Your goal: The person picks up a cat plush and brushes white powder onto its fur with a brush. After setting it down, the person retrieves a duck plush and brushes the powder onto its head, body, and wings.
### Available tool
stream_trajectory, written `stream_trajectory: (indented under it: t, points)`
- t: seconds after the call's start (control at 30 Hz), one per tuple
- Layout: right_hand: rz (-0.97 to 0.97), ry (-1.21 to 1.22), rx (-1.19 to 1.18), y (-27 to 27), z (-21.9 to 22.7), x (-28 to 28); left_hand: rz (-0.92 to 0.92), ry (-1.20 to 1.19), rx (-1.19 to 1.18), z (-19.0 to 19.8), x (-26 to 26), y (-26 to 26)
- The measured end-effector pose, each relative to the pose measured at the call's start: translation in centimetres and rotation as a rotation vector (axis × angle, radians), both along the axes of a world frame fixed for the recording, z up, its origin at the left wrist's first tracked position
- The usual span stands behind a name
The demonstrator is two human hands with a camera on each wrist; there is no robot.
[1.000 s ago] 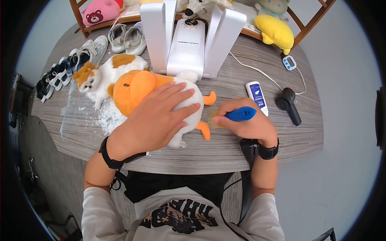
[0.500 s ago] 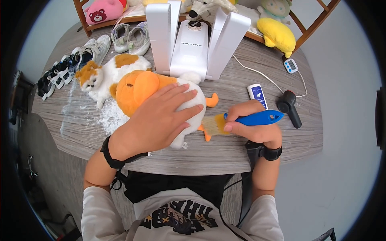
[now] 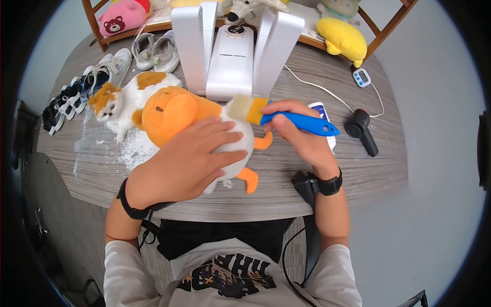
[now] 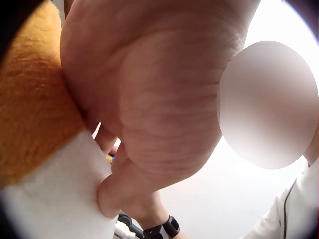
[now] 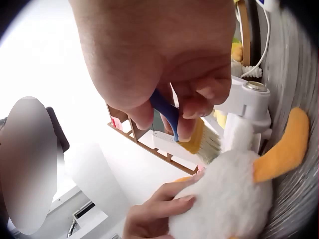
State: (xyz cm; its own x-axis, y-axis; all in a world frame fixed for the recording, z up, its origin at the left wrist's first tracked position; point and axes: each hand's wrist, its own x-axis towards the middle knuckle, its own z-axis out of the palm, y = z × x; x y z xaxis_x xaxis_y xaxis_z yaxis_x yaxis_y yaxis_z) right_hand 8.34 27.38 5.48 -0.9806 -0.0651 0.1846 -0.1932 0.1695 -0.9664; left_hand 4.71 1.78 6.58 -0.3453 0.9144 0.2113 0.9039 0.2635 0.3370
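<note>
A plush duck [image 3: 169, 115] with an orange head, white body and orange feet lies on its back on the grey wood-grain table. My left hand [image 3: 186, 161] rests across its body with the fingers spread, pressing on the white plush. My right hand [image 3: 304, 140] pinches a paintbrush [image 3: 307, 124] by its blue handle, near the yellow collar. Its pale bristles [image 5: 210, 147] meet the far side of the white body in the right wrist view. In the left wrist view, the left thumb [image 4: 112, 196] lies against the white plush.
A white appliance [image 3: 228, 64] with upright panels stands just behind the duck. A plush cat [image 3: 120, 105] and white powder [image 3: 137, 148] are at left, with shoes [image 3: 115, 66] beyond. A white bottle [image 3: 319, 110], black handheld device [image 3: 362, 130] and corded timer [image 3: 361, 77] lie at right.
The paintbrush has moved from beside the duck's feet up to the far side of its body. My left hand stays on the duck, whose near foot now shows more fully.
</note>
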Motion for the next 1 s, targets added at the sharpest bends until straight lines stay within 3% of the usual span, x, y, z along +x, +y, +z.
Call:
stream_trajectory:
  t: [0.1,0.17,0.23,0.3,0.37,0.43,0.5,0.57,0.63,0.7,0.83,0.9,1.0]
  points:
    - [0.018,0.027,0.151,1.1,-1.2,-0.6,-0.038,-0.039,0.005,-0.1,-0.1,-0.4]
    - [-0.199,0.089,0.397,2.1,-1.2,-0.8,-0.035,-0.055,0.017,-0.1,-0.2,-0.9]
    - [-0.201,0.01,0.313,2.1,-0.5,-0.5,-0.068,-0.079,0.035,-0.2,-0.2,-0.9]
    - [-0.116,0.048,0.012,0.5,0.2,-0.2,-0.063,-0.079,0.035,-0.2,-0.2,-0.9]
    - [-0.071,0.142,0.097,0.2,-1.0,-0.8,-0.067,-0.077,0.032,-0.2,-0.2,-0.9]
    - [0.006,0.002,0.464,1.1,-1.5,-1.1,-0.085,-0.091,0.043,-0.3,-0.4,-1.1]
    - [-0.041,-0.022,0.465,1.2,-1.2,-0.8,-0.09,-0.1,0.055,-0.3,-0.4,-1.3]
    - [-0.071,-0.009,0.058,0.9,-0.4,-0.5,-0.102,-0.122,0.062,-0.2,-0.3,-1.3]
    - [-0.059,0.014,0.054,0.8,-0.4,-0.6,-0.109,-0.103,0.05,-0.1,-0.3,-1.3]
    - [0.026,0.045,0.412,1.4,-1.1,-0.9,-0.115,-0.112,0.053,-0.1,-0.3,-1.3]
    - [-0.134,0.071,0.313,2.3,-0.8,-0.5,-0.113,-0.108,0.076,-0.3,-0.3,-1.4]
    - [-0.06,0.03,-0.106,1.5,0.1,0.0,-0.109,-0.106,0.068,-0.3,-0.3,-1.4]
    - [-0.007,0.038,0.114,1.1,-0.9,-0.5,-0.109,-0.104,0.059,-0.2,-0.3,-1.3]
